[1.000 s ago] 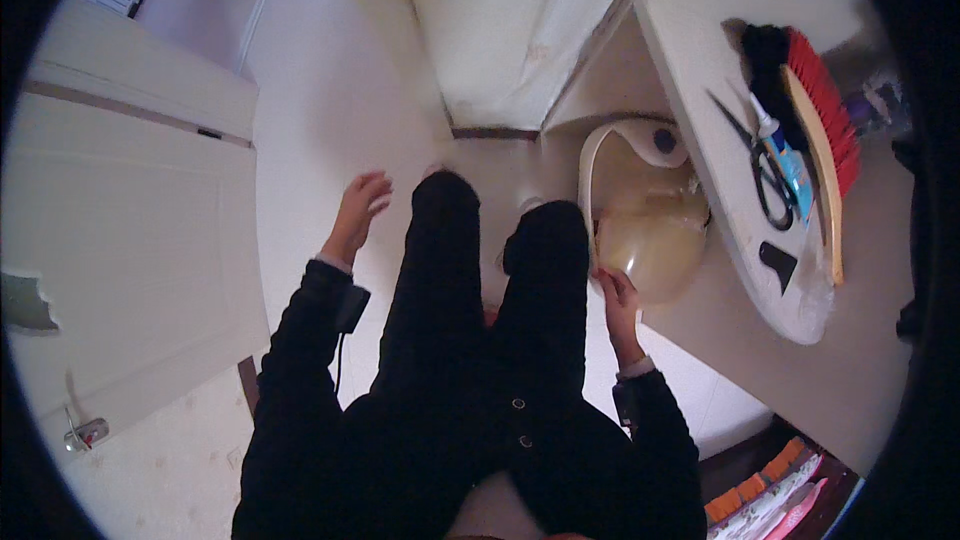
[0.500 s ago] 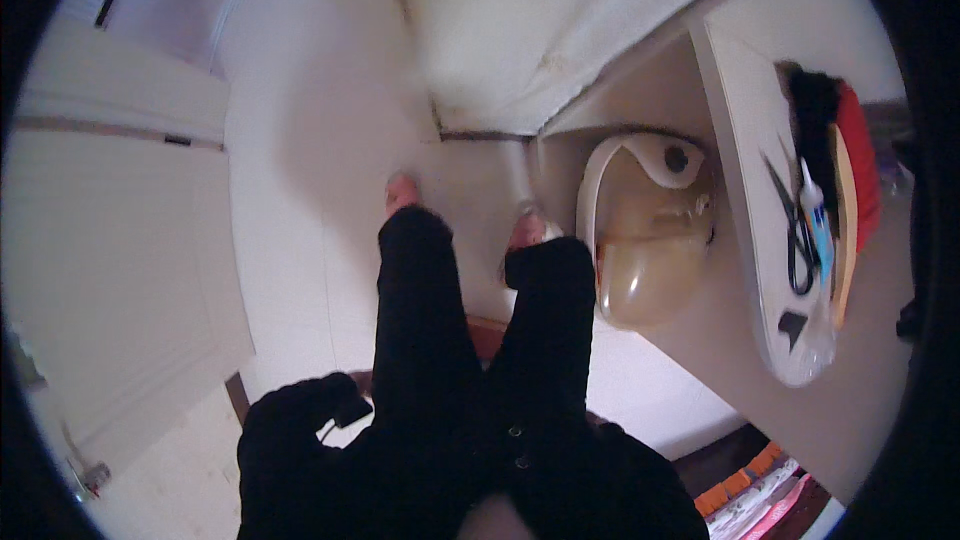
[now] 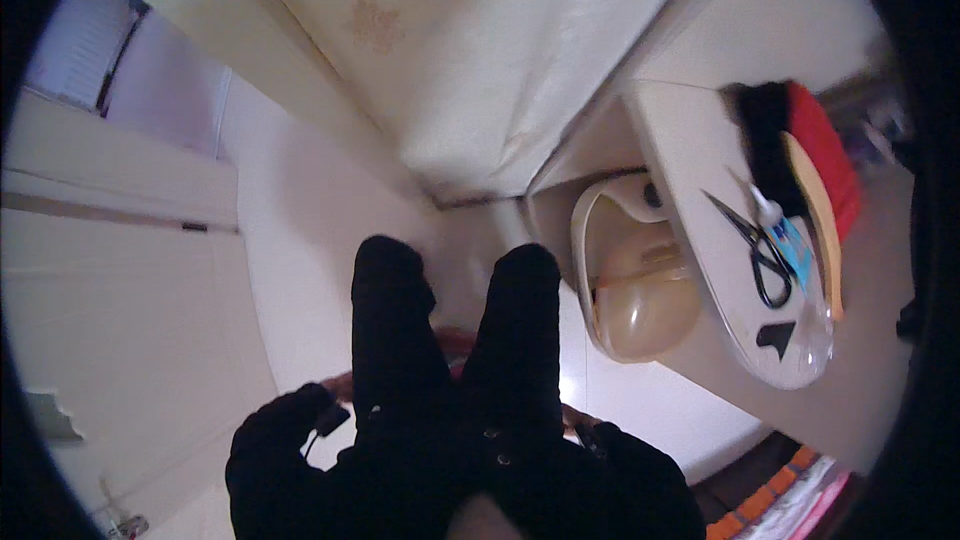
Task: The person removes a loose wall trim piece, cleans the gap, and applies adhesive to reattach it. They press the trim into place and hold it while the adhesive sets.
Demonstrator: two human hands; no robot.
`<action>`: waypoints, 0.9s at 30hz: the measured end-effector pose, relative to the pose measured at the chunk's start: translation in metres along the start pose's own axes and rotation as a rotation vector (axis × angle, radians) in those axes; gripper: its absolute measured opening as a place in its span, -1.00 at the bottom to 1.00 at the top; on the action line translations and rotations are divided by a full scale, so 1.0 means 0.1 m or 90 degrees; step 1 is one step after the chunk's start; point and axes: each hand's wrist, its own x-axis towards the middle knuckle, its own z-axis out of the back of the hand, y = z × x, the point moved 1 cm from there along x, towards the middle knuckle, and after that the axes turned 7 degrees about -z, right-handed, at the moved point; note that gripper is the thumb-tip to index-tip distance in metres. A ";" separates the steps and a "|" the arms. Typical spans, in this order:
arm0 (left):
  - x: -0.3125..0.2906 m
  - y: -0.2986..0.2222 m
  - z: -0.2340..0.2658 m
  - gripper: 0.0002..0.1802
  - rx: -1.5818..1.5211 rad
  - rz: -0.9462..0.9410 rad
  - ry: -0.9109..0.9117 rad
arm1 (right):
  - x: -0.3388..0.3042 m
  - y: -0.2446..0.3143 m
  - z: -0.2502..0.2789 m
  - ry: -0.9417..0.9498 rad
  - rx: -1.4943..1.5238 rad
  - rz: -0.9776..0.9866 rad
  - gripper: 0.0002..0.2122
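Note:
My left hand is down beside my left thigh, its fingers mostly hidden behind the leg. A small black device with a thin cable sits at that wrist. On the other side, my right hand shows only in part beside my right thigh, with another dark device at its wrist. What either hand touches is hidden. Between my black-trousered legs a strip of a reddish object shows; its kind cannot be made out.
To the right, a white round-ended shelf bears black-handled scissors, a blue-and-white tube, a curved wooden piece, red-and-black fabric and a black scrap. Beneath stands a beige plastic tub. Pale panels rise left.
The view has shifted, and the shelf appears further left. My knees appear lower and closer, hiding my feet. My right hand has come into view; the left remains beside my thigh.

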 end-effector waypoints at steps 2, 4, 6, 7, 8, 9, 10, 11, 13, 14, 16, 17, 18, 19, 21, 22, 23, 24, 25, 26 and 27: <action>-0.03 -0.05 0.21 -0.48 0.039 -0.030 0.006 | 0.00 0.26 0.07 0.102 0.021 0.048 -0.61; -0.16 -0.18 0.40 -0.46 0.096 -0.051 0.023 | -0.26 0.57 0.04 0.059 -0.028 0.084 -0.61; -0.31 -0.56 0.65 -0.45 -0.061 -0.098 -0.022 | -0.74 1.10 -0.08 -0.087 -0.160 0.247 -0.59; -0.43 -0.78 0.70 -0.44 -0.159 -0.067 -0.044 | -1.05 1.37 -0.21 -0.115 -0.225 0.403 -0.60; -0.58 -1.03 0.76 -0.45 -0.110 -0.163 -0.110 | -1.22 1.71 -0.46 -0.235 -0.249 0.404 -0.63; -0.74 -1.39 0.91 -0.47 -0.035 -0.234 -0.214 | -1.44 1.98 -0.76 -0.274 -0.275 0.529 -0.63; -0.97 -1.74 0.76 -0.48 -0.048 -0.374 -0.230 | -1.78 2.21 -1.00 -0.292 -0.313 0.619 -0.66; -1.14 -2.10 0.69 -0.49 -0.054 -0.509 -0.240 | -2.02 2.43 -1.32 -0.279 -0.307 0.703 -0.67; -1.46 -2.83 0.39 -0.53 -0.030 -0.703 -0.267 | -2.47 2.93 -1.93 -0.276 -0.348 0.877 -0.70; -1.62 -3.16 0.22 -0.55 -0.020 -0.760 -0.287 | -2.67 3.19 -2.20 -0.278 -0.402 0.978 -0.72; -1.88 -3.71 -0.15 -0.59 0.023 -0.874 -0.295 | -2.98 3.73 -2.66 -0.283 -0.369 1.106 -0.70; -1.97 -3.95 -0.31 -0.60 0.061 -0.941 -0.284 | -3.08 4.00 -2.86 -0.336 -0.359 1.156 -0.69; -2.02 -4.17 -0.45 -0.61 0.092 -0.949 -0.303 | -3.15 4.24 -3.03 -0.387 -0.332 1.178 -0.68; -2.05 -4.36 -0.56 -0.62 0.123 -0.966 -0.315 | -3.21 4.45 -3.15 -0.408 -0.313 1.226 -0.67; -2.00 -4.68 -0.73 -0.63 0.171 -0.997 -0.319 | -3.24 4.70 -3.29 -0.508 -0.290 1.247 -0.64; -1.94 -4.81 -0.79 -0.63 0.188 -1.009 -0.311 | -3.23 4.79 -3.33 -0.578 -0.295 1.254 -0.63; -1.87 -4.94 -0.82 -0.62 0.206 -1.028 -0.300 | -3.22 4.87 -3.36 -0.648 -0.297 1.268 -0.62; -1.78 -5.04 -0.83 -0.62 0.208 -1.019 -0.291 | -3.21 4.91 -3.37 -0.668 -0.311 1.287 -0.57; -1.69 -5.12 -0.84 -0.61 0.219 -1.022 -0.302 | -3.18 4.94 -3.37 -0.674 -0.315 1.259 -0.55; -1.59 -5.21 -0.84 -0.60 0.231 -1.029 -0.309 | -3.15 4.97 -3.36 -0.680 -0.317 1.232 -0.53; -1.49 -5.31 -0.83 -0.59 0.242 -1.036 -0.315 | -3.13 4.99 -3.34 -0.687 -0.318 1.205 -0.50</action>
